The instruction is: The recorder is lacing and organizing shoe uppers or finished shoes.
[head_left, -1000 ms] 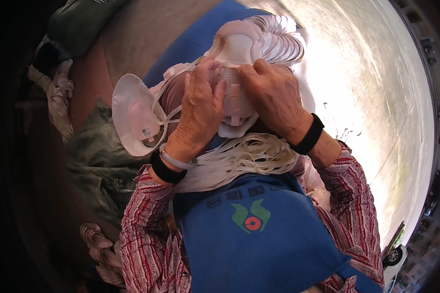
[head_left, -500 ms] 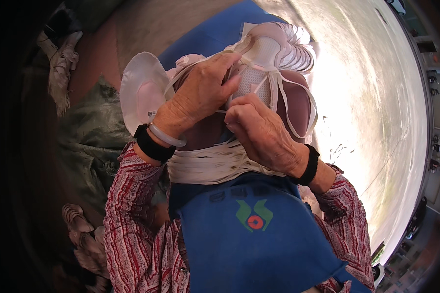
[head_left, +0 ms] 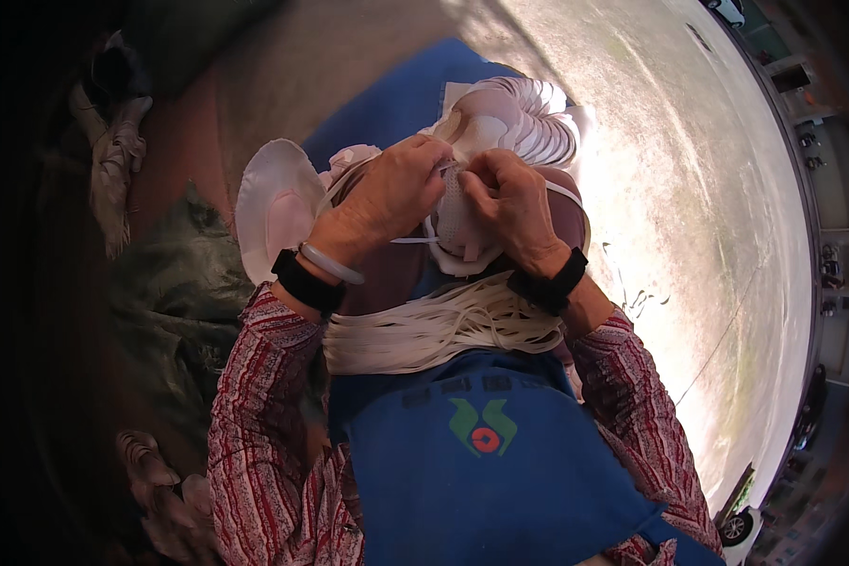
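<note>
A pale mesh shoe upper [head_left: 455, 215] lies across my lap, its padded end toward me. Over its lacing edge my left hand [head_left: 394, 189] is closed, thumb and fingertips pinching at a white shoelace [head_left: 415, 241] whose strands trail beside the upper. Close by, my right hand [head_left: 516, 203] is curled shut with its fingertips over the mesh, pinching what looks like the lace; the fingers partly hide it. Between my body and the upper rests a thick bundle of white laces [head_left: 434, 330].
Beyond the hands are a row of stacked pale uppers [head_left: 542, 118] and a blue cloth [head_left: 387, 90]. A white and pink piece [head_left: 272, 193] stands at my left. More uppers [head_left: 118, 151] hang or lie at far left, near dark green sheeting [head_left: 174, 274]. A blue apron [head_left: 500, 491] covers my lap.
My right hand has moved up and away from me, from the near part of the upper to beside the left fingertips. The lace loop at right has been drawn in.
</note>
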